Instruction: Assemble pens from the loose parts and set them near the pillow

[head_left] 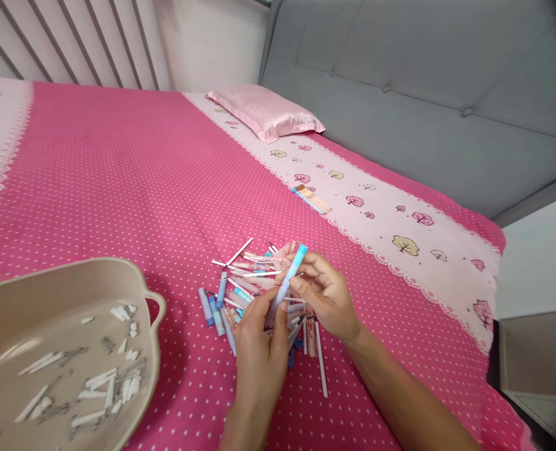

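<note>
A slim pen [298,255], pale lilac with a light-blue end, is held tilted above a pile of parts. My left hand [259,335] is closed around its lower end, thumb against the barrel. My right hand [327,297] pinches it higher up, below the blue end. Under both hands lies a loose heap of pen parts: blue caps [222,289], clear pinkish barrels [259,258] and thin white refills [322,360]. My hands cover part of the heap.
A beige basin [132,275] with small white and clear pieces [102,379] stands at the left. Several pens [313,199] lie in a row farther back on the pink dotted bedspread [118,169]. Behind are a pink pillow [263,109] and a grey headboard [423,75].
</note>
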A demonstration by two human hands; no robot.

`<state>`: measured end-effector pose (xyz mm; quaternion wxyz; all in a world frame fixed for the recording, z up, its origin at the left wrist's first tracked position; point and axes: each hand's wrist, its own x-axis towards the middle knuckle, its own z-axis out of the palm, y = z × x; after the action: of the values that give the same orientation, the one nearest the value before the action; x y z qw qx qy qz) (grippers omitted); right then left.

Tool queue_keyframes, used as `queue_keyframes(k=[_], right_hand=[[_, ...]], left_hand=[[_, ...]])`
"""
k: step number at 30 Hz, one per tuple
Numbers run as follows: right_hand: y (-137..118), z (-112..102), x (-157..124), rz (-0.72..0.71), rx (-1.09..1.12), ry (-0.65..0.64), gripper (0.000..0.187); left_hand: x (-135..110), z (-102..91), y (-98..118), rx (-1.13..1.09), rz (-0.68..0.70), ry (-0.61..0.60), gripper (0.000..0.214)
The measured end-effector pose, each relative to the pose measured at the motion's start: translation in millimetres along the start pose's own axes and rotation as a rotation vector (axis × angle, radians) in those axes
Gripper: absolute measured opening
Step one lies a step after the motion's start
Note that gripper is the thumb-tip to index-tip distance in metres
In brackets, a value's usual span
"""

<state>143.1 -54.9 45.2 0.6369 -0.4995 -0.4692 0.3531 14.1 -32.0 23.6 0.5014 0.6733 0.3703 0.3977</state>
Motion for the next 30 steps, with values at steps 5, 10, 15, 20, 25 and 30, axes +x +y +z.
queue_keyframes(k=[5,10,15,20,25,30], right_hand=[[-0.3,-0.7,-0.2,0.008,-0.017,-0.008,0.025],[-0.8,-0.6,0.2,0.016,0.01,-0.02,0.025],[1.4,-1.0,0.9,0.04,0.009,0.014,0.031],[3.2,-2.3,1.6,0.038,-0.021,0.059,0.037],[1.7,-3.2,2.2,0.056,-0.056,0.081,0.04],[0.4,-1.9,3.2,0.052,-0.039,0.086,0.041]], left_hand=[[0.4,0.4,0.9,0.003,-0.004,-0.004,0.026],[0.3,0.3,1.5,-0.027,-0.008,-0.009,0.024],[-0.3,0.1,0.9,-0.03,-0.001,-0.007,0.023],[-1.3,-0.8,0.3,-0.027,-0.002,-0.029,0.023],[-1.3,-0.6,-0.6,0.002,0.011,-0.004,0.022],[-1.0,-0.1,-2.3,0.014,0.032,-0.024,0.021]])
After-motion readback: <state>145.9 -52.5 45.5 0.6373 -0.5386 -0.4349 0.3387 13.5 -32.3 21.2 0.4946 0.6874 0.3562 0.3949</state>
